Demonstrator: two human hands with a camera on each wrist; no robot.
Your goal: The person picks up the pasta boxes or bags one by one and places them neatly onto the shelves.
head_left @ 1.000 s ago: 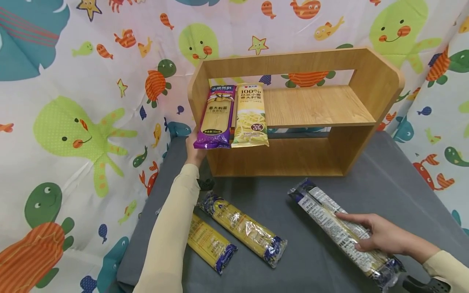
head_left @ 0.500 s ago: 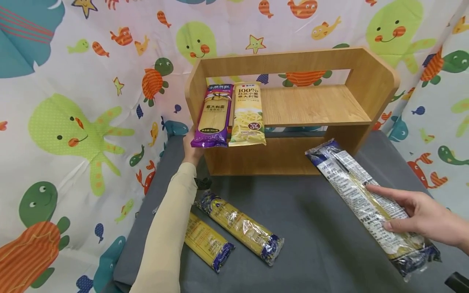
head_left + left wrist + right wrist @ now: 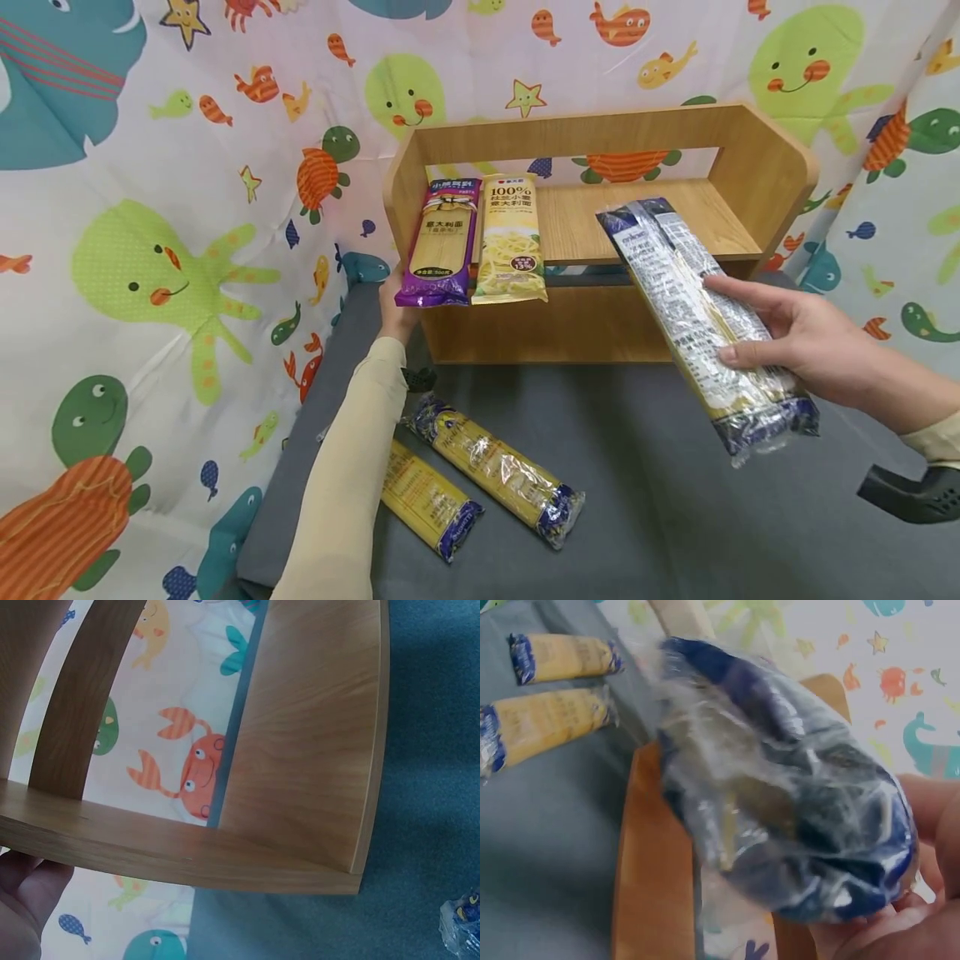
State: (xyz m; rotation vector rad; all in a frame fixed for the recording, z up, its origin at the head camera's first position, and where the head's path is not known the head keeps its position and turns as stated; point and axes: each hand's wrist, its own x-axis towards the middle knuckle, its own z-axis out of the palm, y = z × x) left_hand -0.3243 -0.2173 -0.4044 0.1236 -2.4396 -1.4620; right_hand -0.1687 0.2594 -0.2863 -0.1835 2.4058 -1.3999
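Note:
My right hand (image 3: 806, 342) pinches a clear-and-blue pack of spaghetti (image 3: 693, 321), thumb on its printed white face. The pack is tilted in the air before the shelf's right half; its crumpled blue end (image 3: 795, 802) fills the right wrist view. My left hand (image 3: 396, 304) grips the left side panel of a wooden two-tier shelf (image 3: 600, 325); in the left wrist view that hand (image 3: 30, 900) is at the panel's edge, fingers partly hidden. On the upper tier, a purple pasta pack (image 3: 441, 242) and a yellow pasta pack (image 3: 512, 237) lean side by side at the left.
Two yellow-and-blue spaghetti packs (image 3: 498, 467) (image 3: 431, 500) lie on the grey cloth-covered table (image 3: 600, 517), by my left forearm. A curtain printed with sea animals (image 3: 180, 333) hangs behind and at both sides.
My right hand has lifted the spaghetti pack off the table and brought it up in front of the upper tier. My left hand stays at the shelf's left side.

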